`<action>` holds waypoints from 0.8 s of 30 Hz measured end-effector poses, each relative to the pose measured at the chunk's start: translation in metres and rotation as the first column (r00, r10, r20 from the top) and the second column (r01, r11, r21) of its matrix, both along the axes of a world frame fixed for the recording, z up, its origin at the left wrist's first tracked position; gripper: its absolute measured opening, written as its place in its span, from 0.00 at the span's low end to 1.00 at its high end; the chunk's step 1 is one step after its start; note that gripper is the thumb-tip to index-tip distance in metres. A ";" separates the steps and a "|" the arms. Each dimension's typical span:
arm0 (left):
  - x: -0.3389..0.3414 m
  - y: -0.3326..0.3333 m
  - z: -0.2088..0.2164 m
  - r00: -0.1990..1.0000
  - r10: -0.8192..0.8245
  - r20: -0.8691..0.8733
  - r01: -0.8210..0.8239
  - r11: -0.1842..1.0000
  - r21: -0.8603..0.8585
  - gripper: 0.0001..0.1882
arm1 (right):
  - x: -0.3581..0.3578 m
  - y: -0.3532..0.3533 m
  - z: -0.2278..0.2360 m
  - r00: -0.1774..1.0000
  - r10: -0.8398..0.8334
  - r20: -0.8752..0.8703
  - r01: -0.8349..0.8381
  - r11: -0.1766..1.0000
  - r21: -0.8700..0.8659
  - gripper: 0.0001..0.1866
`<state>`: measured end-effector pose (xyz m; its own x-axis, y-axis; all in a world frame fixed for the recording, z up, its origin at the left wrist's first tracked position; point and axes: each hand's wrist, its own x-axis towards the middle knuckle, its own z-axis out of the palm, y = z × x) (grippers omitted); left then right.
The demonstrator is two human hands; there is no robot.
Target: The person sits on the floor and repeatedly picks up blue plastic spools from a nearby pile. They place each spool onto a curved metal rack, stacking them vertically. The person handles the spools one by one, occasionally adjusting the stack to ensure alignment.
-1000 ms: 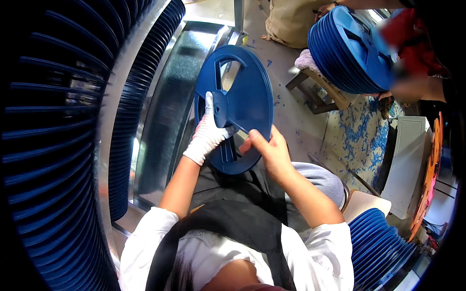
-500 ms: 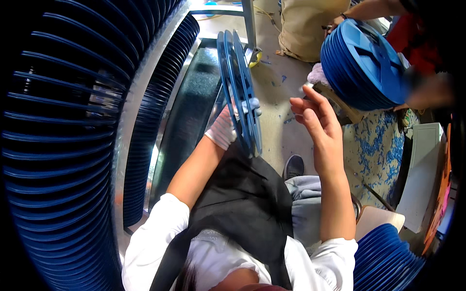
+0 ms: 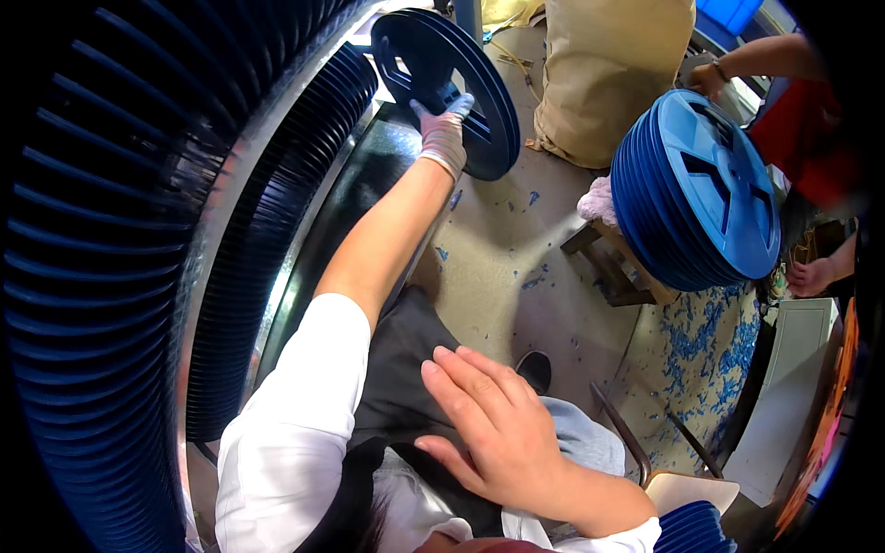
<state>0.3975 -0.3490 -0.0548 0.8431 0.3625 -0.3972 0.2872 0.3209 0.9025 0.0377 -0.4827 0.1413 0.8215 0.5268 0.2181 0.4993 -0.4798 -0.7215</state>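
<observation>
My left hand [image 3: 444,136], in a pale glove, is closed on a few dark blue plastic reels [image 3: 493,111] held together on edge. The thumb and fingers grip them at the cut-outs near the hub, with the arm stretched out ahead. My right hand [image 3: 498,419] is bare and empty, its fingers straight and side by side, the thumb apart, in front of my lap. To the left of the held reels stands a long curved row of dark blue reels [image 3: 101,304] on edge, behind a metal rail [image 3: 217,203].
A stack of blue reels [image 3: 728,203] rests on a wooden stool [image 3: 613,272] at the right. Beside it are a co-worker's hands [image 3: 811,276]. A beige sack [image 3: 608,74] stands beyond. Blue scraps [image 3: 701,341] litter the floor. More reels [image 3: 691,530] sit at lower right.
My left hand has carried the reels forward and turned their flat faces more toward me. My right hand has dropped back toward my lap. The view has shifted.
</observation>
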 end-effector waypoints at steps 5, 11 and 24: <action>0.050 0.021 -0.032 0.979 0.103 0.176 -0.106 0.994 0.007 0.63 | 0.003 -0.007 -0.004 0.999 -0.002 -0.054 0.001 1.000 -0.027 0.34; 0.072 0.036 -0.051 0.933 0.197 0.303 -0.145 0.972 -0.185 0.60 | 0.008 -0.008 -0.009 0.993 0.028 -0.119 -0.031 0.999 -0.029 0.36; 0.077 0.025 -0.028 0.979 0.112 0.169 -0.113 0.994 -0.002 0.64 | 0.011 -0.002 -0.011 0.980 0.045 -0.196 -0.060 0.996 -0.072 0.35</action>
